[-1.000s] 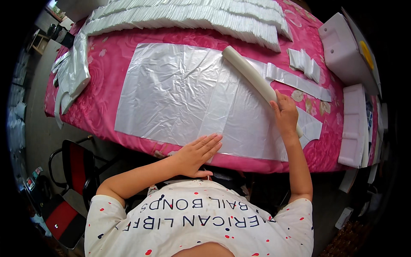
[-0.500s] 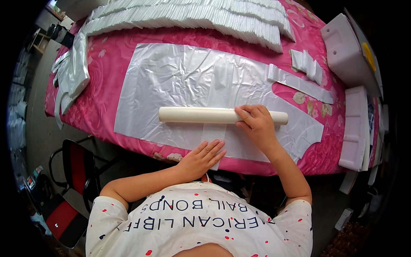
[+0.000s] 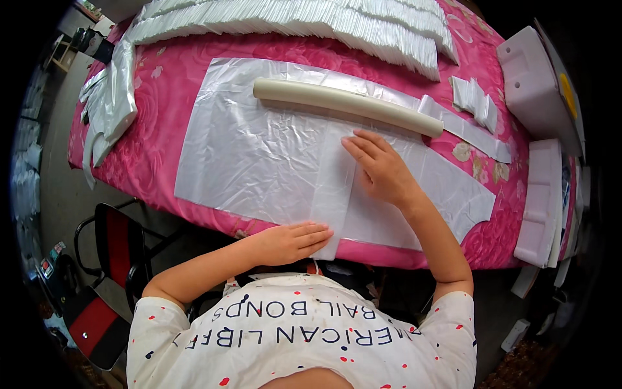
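A large sheet of thin translucent plastic film lies spread on the table. Down its middle runs a narrower folded plastic strip. My left hand rests flat by the near end of the strip, fingers stretched out together. Over the strip's upper part is my right hand, its fingers extended and holding nothing. Beyond that hand, a long off-white tube lies slantwise across the far part of the film, apart from my fingers. Another folded strip sits to the right, partly behind the tube's right end.
Rows of stacked folded white plastic line the table's far side, with a small pile at right. Film hangs over the left edge. White foam boxes stand at right. A red-and-black chair is at lower left.
The tube has moved away from me, to the far part of the film, and my right hand has let go of it. My left hand has turned slightly and stayed near the front edge.
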A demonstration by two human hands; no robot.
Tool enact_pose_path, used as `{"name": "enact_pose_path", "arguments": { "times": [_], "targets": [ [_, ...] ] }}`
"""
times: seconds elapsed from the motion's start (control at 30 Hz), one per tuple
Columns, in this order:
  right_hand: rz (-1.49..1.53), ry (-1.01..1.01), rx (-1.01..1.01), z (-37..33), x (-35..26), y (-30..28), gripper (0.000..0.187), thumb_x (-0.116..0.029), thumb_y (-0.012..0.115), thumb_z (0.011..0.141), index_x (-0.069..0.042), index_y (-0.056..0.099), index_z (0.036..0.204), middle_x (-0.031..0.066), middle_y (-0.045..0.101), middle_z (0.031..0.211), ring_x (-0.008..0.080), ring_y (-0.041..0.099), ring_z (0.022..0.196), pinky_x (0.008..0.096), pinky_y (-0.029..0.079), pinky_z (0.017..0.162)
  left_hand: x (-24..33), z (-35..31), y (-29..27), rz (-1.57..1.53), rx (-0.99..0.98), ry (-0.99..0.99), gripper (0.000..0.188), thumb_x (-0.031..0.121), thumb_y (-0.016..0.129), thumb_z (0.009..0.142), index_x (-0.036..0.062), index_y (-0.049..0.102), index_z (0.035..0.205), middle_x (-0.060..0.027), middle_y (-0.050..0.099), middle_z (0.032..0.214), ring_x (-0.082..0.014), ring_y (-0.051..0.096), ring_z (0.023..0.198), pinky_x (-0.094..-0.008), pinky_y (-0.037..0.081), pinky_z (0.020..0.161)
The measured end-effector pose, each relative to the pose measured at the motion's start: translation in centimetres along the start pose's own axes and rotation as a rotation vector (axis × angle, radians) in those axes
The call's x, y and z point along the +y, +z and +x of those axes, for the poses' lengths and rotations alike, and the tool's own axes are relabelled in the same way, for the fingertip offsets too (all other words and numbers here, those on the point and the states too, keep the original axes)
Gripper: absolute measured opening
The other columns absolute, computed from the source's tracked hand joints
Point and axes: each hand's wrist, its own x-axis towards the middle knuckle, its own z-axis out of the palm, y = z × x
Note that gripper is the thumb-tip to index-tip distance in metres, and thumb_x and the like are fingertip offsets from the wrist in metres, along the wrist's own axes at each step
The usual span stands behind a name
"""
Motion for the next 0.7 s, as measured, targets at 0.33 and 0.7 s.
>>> {"name": "enact_pose_path", "arguments": {
  "times": [0.33,0.7],
  "targets": [
    [0.056,0.060,0.033,-5.1,-5.9,3.3,0.037,-0.005,0.060,0.069,-0.002,0.060,0.106,0.0121,0.056,0.115,0.0282,0.053,0.108,0.0369,0.044,0.091,-1.7,1.1,-1.5,-0.003,0.212,-0.059,0.051,0.020,0.062,0.075,0.0011,0.050,0.121,-0.0131,0.048,0.130,-0.0259,0.046,0.121,-0.0398,0.037,0.102],
    [0.289,0.476,0.195,-3.1,-5.6,2.4,0.017,-0.006,0.063,0.072,0.000,0.065,0.087,0.0092,0.065,0.076,0.0260,0.059,0.063,0.0328,0.048,0.059,-3.4,3.4,-1.6,-0.298,0.388,-0.559,0.052,0.012,0.058,0.076,-0.0018,0.046,0.125,-0.0173,0.056,0.118,-0.0302,0.059,0.093,-0.0377,0.049,0.078]
  ]
}}
